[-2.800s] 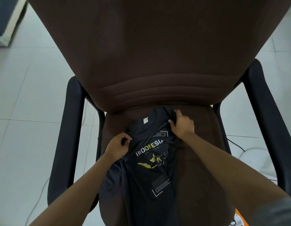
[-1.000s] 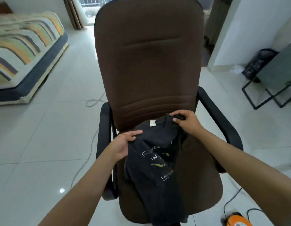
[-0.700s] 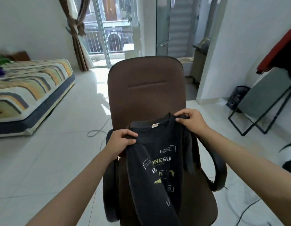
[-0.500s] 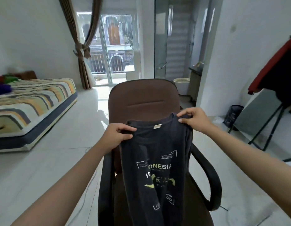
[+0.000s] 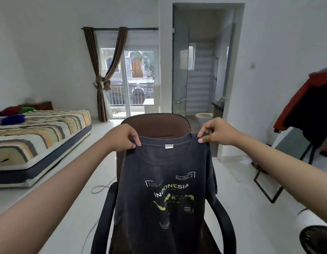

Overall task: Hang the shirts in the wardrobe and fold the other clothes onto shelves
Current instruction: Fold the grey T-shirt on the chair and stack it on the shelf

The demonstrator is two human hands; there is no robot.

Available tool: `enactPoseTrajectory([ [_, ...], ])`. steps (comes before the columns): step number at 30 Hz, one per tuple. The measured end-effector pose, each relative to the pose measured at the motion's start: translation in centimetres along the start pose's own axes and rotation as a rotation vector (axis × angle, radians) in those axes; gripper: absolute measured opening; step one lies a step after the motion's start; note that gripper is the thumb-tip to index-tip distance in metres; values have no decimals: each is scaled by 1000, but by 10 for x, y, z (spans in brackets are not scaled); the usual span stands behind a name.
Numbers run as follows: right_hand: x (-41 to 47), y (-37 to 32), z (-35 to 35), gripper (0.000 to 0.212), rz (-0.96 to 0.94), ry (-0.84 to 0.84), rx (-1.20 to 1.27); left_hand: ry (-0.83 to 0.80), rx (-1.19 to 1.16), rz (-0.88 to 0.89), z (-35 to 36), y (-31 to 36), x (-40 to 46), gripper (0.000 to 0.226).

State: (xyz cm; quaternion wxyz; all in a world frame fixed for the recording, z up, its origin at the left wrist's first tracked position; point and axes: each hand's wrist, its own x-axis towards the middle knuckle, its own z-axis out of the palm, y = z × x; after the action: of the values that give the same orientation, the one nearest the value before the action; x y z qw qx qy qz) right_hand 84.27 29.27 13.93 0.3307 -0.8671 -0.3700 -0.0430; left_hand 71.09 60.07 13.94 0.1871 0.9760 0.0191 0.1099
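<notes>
Our left hand (image 5: 125, 137) and right hand (image 5: 215, 132) pinch the dark T-shirt (image 5: 163, 195) by its shoulders; "INDONESIA" print faces us, above the brown chair (image 5: 155, 124).

Dark grey shirt (image 5: 164, 180) with white-and-yellow print; brown chair (image 5: 155, 125); bed (image 5: 39, 136) striped orange, grey, white.

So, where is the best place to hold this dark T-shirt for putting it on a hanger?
Hold the T-shirt at the two shoulder seams beside the neckline, coming from above, as the left hand and right hand pinch it now. It hangs flat with the neck opening on top, so a hanger could probably slip in there.
</notes>
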Motion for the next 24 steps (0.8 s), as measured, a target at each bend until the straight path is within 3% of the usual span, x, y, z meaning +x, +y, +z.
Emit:
enactPoseTrajectory([
  [10,-11,6,-37,15,-45,-47,-157,37,32,20,-11,42,-12,27],
  [19,-21,14,-46,16,-39,-52,-244,-194,-18,-66,-16,61,-20,13],
  [24,-17,17,-44,17,-77,-52,-288,-194,-42,-56,-16,61,-24,8],
])
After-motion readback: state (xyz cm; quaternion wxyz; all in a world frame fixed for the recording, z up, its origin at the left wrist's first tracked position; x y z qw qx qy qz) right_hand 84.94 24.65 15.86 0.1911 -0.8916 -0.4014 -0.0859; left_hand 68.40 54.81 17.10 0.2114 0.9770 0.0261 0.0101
